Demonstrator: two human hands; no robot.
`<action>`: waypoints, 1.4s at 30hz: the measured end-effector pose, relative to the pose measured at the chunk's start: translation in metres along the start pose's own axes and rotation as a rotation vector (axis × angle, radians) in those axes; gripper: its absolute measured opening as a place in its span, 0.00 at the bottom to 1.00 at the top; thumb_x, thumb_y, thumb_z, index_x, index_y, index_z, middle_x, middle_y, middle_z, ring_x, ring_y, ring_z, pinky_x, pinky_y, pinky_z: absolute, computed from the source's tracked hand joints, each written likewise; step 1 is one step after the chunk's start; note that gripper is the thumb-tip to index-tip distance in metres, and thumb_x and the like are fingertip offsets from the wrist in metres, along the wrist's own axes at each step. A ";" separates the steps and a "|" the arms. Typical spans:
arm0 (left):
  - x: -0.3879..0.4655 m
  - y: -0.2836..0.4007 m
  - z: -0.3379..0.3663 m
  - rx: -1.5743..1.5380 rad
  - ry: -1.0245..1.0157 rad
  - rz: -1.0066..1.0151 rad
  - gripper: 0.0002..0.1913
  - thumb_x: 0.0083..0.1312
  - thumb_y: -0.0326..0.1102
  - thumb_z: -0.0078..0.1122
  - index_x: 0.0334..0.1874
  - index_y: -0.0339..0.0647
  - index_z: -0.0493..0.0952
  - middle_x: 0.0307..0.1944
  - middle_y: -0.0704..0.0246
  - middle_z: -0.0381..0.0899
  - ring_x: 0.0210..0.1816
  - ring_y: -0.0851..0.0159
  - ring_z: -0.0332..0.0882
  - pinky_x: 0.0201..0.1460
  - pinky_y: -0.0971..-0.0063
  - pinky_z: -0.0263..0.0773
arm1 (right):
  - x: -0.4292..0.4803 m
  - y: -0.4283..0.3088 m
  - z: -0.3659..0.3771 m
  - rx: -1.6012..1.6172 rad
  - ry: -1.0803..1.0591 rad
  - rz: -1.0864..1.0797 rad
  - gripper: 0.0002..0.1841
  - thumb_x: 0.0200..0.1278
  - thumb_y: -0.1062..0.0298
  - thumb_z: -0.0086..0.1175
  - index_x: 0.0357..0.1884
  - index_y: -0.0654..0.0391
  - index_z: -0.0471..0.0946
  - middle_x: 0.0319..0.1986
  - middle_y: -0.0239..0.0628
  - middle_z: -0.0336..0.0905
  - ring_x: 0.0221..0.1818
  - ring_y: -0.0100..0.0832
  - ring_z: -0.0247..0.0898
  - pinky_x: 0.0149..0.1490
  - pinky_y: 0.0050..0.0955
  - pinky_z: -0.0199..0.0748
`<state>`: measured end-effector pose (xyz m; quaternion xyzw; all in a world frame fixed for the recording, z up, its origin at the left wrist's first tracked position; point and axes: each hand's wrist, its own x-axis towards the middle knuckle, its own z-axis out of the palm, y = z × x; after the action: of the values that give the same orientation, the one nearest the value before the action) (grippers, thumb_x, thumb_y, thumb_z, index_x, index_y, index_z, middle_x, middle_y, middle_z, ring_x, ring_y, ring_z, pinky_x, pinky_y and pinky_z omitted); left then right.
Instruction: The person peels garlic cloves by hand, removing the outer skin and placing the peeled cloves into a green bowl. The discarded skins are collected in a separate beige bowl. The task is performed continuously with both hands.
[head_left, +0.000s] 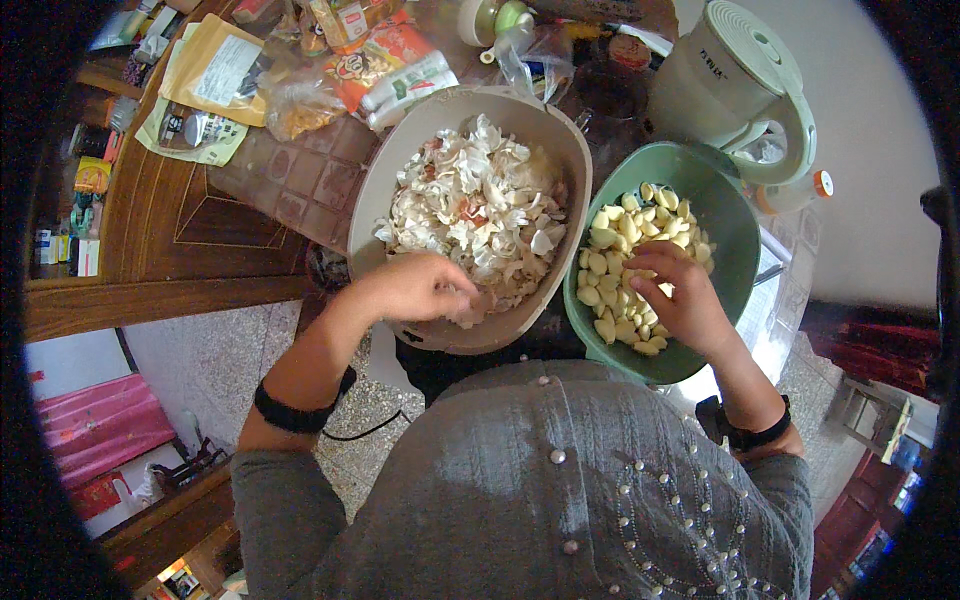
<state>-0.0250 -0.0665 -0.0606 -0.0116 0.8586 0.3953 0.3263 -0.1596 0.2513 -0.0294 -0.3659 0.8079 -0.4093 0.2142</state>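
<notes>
A beige plastic basin (469, 343) in front of me holds a heap of papery garlic skins (480, 202). My left hand (427, 289) is over its near edge, fingers pointing down at the skins. That hand is motion-blurred, and a pale scrap by its fingertips may be in its grip or lie below it. To the right is a green plastic basin (739, 217) with many peeled garlic cloves (615, 300). My right hand (679, 289) hangs above these cloves, its fingers curled with thumb and forefinger near each other. Whether a clove is between them is unclear.
Behind the green basin stands a pale green lidded pitcher (712, 82), beside an orange-capped bottle (795, 193). Food packets (375, 60) and a kraft pouch (217, 71) crowd the table's far left. A wooden cabinet (217, 217) adjoins at left.
</notes>
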 end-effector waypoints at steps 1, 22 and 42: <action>0.006 -0.002 -0.009 -0.021 0.051 -0.141 0.11 0.58 0.30 0.57 0.43 0.39 0.78 0.38 0.57 0.80 0.37 0.55 0.79 0.41 0.65 0.71 | 0.001 -0.001 0.000 0.010 0.019 -0.005 0.10 0.58 0.71 0.56 0.40 0.63 0.77 0.43 0.45 0.73 0.42 0.40 0.74 0.43 0.30 0.76; -0.027 0.057 -0.002 -0.938 0.558 0.425 0.15 0.59 0.24 0.59 0.49 0.35 0.71 0.45 0.65 0.77 0.45 0.72 0.74 0.45 0.81 0.72 | 0.058 -0.082 0.042 0.335 0.047 -0.336 0.18 0.53 0.78 0.59 0.49 0.62 0.76 0.39 0.42 0.77 0.39 0.31 0.75 0.40 0.25 0.76; -0.048 0.106 0.013 -0.988 0.588 0.456 0.17 0.68 0.32 0.48 0.56 0.29 0.65 0.40 0.62 0.79 0.38 0.70 0.80 0.35 0.83 0.73 | 0.064 -0.103 0.039 0.445 0.150 -0.423 0.14 0.46 0.70 0.67 0.36 0.61 0.78 0.29 0.38 0.78 0.28 0.30 0.76 0.33 0.25 0.75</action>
<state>-0.0091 0.0043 0.0320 -0.0861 0.6091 0.7861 -0.0607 -0.1325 0.1421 0.0292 -0.4386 0.6181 -0.6373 0.1389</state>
